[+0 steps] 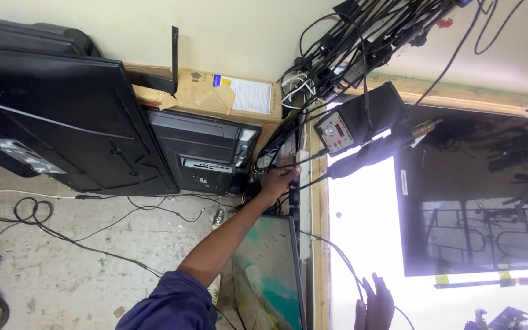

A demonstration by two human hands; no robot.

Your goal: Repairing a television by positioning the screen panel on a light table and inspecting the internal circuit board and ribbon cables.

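Left hand (279,181) reaches down beside the bench to the white power strip (304,201), fingers curled at a black plug (293,197); actual grasp cannot be confirmed. Right hand (375,305) rests open, empty, on the lit workbench (362,244). Recommended: seat plug squarely, avoiding tangled cables (349,43).
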